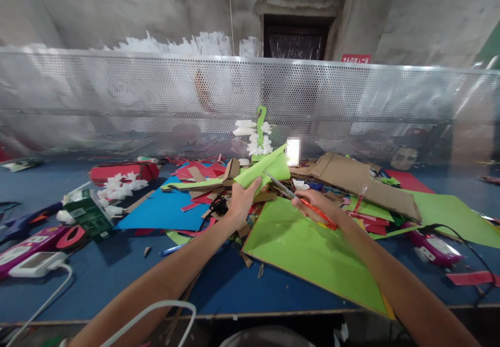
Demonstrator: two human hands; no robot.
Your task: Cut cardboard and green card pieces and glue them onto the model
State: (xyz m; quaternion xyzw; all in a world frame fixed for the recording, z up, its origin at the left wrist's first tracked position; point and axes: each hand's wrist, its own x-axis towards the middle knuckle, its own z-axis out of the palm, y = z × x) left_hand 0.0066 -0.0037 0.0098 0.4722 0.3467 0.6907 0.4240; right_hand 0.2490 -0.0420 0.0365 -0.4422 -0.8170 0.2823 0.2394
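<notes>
My left hand (245, 199) grips a bent sheet of light green paper (269, 167) and holds it up over the table's middle. My right hand (310, 203) is closed around the red-orange handles of a pair of scissors (282, 186). The metal blades point up and left, and their tips are at the lower part of the green paper. Whether the blades are apart cannot be made out. Below my right hand lies a large green sheet (308, 256). Behind the held paper stands a green hook-shaped piece with white petal-like shapes (261, 138).
A blue sheet (164, 209), red scraps (203, 170) and cardboard (347, 175) lie around my hands. At left are a dark green box (88, 214), a white cable and a purple power strip (29, 248); another purple strip (435, 248) lies right. A perforated metal panel (156, 97) rises behind.
</notes>
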